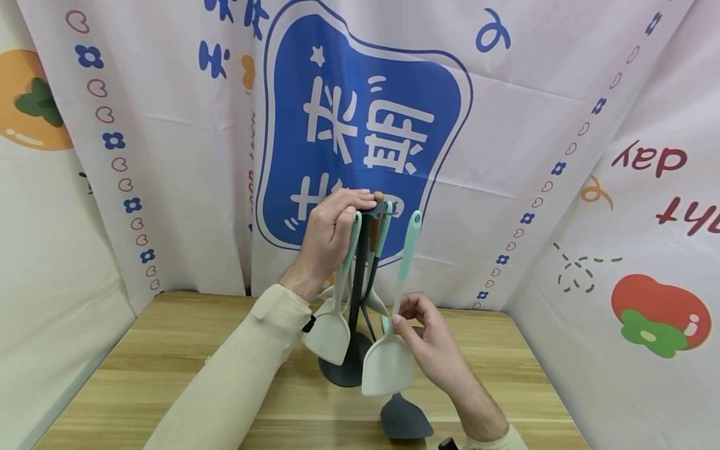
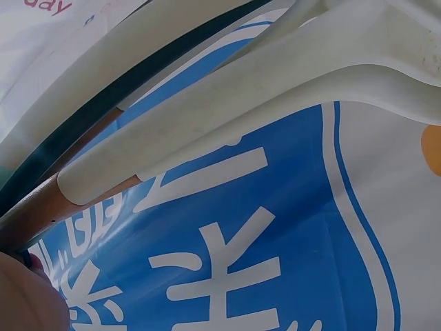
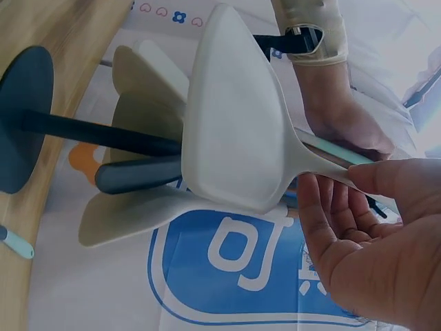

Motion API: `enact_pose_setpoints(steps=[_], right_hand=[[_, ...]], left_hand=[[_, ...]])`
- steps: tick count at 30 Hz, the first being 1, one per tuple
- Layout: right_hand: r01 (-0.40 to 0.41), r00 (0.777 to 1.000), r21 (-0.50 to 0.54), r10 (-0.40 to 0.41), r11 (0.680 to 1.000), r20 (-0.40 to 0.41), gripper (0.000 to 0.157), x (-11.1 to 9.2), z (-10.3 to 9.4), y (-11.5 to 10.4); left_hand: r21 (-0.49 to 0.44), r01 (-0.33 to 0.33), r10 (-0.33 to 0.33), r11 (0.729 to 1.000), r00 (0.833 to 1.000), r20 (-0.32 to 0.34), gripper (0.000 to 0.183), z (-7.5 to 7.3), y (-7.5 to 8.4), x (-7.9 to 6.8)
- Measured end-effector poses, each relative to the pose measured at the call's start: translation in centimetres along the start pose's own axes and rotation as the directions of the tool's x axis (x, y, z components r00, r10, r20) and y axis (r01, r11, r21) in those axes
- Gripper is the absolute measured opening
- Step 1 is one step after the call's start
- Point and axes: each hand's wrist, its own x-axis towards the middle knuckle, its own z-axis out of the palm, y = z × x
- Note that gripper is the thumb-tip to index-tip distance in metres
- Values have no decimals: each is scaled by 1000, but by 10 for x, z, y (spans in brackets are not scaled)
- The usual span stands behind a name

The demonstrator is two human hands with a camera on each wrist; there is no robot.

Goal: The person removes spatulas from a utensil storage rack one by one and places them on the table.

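A black utensil stand (image 1: 344,369) with a round base stands on the table, hung with several kitchen utensils. My left hand (image 1: 336,228) holds the stand's top, fingers over it. Between thumb and fingers, my right hand (image 1: 430,337) pinches the neck of a white spatula (image 1: 389,369) with a mint handle (image 1: 409,244). Its wide blade (image 3: 234,117) points down in front of the stand. A second white turner (image 1: 327,334) hangs on the left side. In the left wrist view, a white utensil with a wooden handle (image 2: 41,207) runs close to my left hand.
A dark grey spatula (image 1: 406,417) lies on the wooden table (image 1: 169,356) in front of the stand; its mint handle end (image 3: 17,243) shows in the right wrist view. Printed white cloth (image 1: 540,187) hangs behind and along both sides.
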Motion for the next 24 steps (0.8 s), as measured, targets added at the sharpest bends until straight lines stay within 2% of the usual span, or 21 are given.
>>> enact_pose_setpoints(steps=[6,24], right_hand=[[-30,999,-12,30,999,-28,20,0,-9,10],[-125,992,-76,124,989,-22,20,-1,-38,53]], left_hand=[[-3,-3,3,1000,1000,-2,50,0,1,0],[2,-2,2,1000,1000,6,51,-1,2,0]])
